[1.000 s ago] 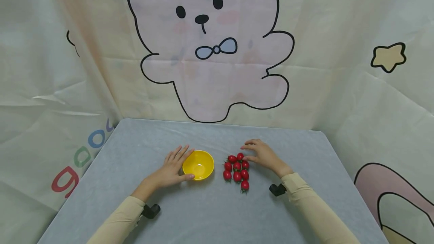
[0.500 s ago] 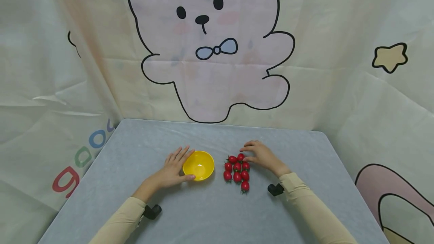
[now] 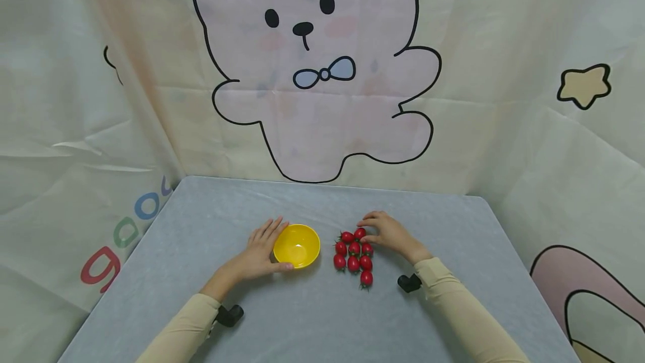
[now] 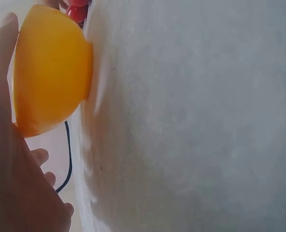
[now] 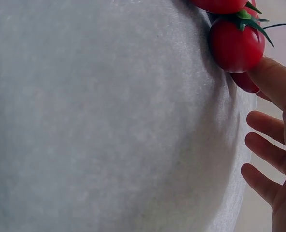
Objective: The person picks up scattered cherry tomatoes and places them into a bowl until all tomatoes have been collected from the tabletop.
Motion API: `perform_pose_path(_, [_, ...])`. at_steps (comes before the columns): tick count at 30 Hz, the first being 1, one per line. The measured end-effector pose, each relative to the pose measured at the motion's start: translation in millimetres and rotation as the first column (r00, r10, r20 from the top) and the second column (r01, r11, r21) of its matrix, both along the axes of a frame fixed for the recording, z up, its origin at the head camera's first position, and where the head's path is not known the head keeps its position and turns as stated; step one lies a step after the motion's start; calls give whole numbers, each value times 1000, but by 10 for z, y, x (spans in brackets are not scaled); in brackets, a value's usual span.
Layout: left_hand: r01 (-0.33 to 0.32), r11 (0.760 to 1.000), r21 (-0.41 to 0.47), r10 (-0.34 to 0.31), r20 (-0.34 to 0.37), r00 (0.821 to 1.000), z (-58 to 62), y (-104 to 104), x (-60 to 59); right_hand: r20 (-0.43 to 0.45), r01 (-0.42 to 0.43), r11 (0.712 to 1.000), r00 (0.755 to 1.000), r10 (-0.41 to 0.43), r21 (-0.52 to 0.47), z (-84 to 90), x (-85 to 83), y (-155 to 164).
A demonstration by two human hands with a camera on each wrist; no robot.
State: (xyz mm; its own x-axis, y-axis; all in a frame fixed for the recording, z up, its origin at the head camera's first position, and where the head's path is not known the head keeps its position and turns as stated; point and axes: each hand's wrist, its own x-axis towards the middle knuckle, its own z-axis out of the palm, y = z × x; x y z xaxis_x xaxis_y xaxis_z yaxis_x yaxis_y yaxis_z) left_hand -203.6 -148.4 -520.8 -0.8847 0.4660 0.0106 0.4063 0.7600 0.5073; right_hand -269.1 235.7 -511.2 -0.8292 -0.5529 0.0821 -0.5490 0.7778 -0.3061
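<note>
A yellow bowl (image 3: 297,246) stands upright on the table. My left hand (image 3: 258,255) rests against its left side, thumb along the near edge and straight fingers toward the far rim. The left wrist view shows the bowl's outer wall (image 4: 51,72) beside the thumb. Several cherry tomatoes (image 3: 354,263) lie in close rows right of the bowl. My right hand (image 3: 395,236) pinches the far right cherry tomato (image 3: 360,233) between thumb and index finger. In the right wrist view that tomato (image 5: 245,82) is partly hidden behind a nearer one (image 5: 235,46); the other fingers stay loose.
A pale blue-grey cloth covers the table (image 3: 302,318). Behind it hangs a cream backdrop (image 3: 484,71) with a printed bear. Dark wrist mounts (image 3: 229,316) stick out below both sleeves. Bowl and tomatoes stand a short gap apart.
My right hand has come slightly nearer, its thumb and index finger settling around the far right tomato. My left hand stays at the bowl. The whole view has shifted slightly.
</note>
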Motion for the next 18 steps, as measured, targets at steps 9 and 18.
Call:
perform_pose_path(9, [-10,1000,8,11,-28,1000,-49,10,5,-11,12,1000,1000,-12,-12,-5,30,2])
perform_pose_path(18, [-37,999,1,37,4,999,14,42,29,-5,29,999,1000,-30,-28,-21,34,18])
